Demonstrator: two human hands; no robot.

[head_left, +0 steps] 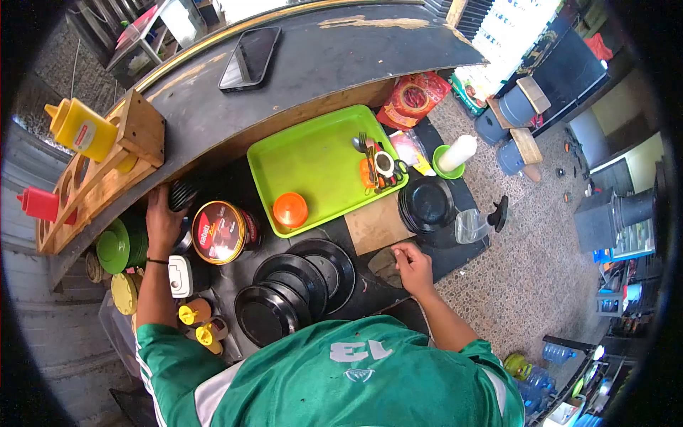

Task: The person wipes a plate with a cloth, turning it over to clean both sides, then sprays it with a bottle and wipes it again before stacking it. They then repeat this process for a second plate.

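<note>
My left hand (164, 213) reaches in under the shelf at the left. Its fingertips are in shadow, right beside a dark, ribbed stack (183, 196). The closed fingers of my right hand (414, 267) are on a crumpled grey-brown cloth (385, 267) at the table's front right. Between my hands, several black plates (331, 265) lie overlapping on the black table. A round nabati tin (219, 232) stands just right of my left hand. Beyond my right hand are a brown board (375, 226) and a stack of black plates (428, 204).
A green tray (269, 162) holds an orange bowl (291, 209) and cutlery. A phone (250, 58) lies on the raised shelf (341, 57). Sauce bottles stand in a wooden rack (139, 132). A clear spray bottle (472, 225) is near the right edge; yellow-lidded jars (194, 311) stand front left.
</note>
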